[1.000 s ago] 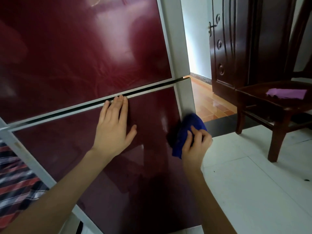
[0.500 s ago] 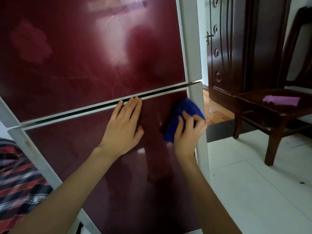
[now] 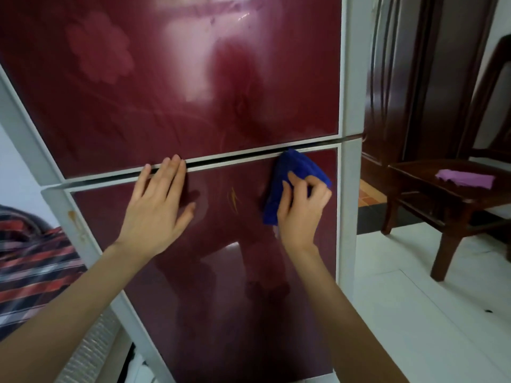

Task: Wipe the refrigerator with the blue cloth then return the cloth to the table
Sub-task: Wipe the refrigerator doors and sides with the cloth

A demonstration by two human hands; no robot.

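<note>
The refrigerator (image 3: pixel 193 92) has two dark red doors, both shut, so whatever it holds is hidden. The one blue cloth (image 3: pixel 298 167) is bunched against the top right corner of the lower door (image 3: pixel 221 286), its tip touching the gap between the doors. The right hand (image 3: pixel 301 214) grips that cloth with curled fingers, while the left hand (image 3: pixel 157 214) lies flat and open on the same door, fingertips at its top edge. To the right, well apart, one purple cloth (image 3: pixel 464 180) lies on a dark wooden worktop (image 3: pixel 423 175).
</note>
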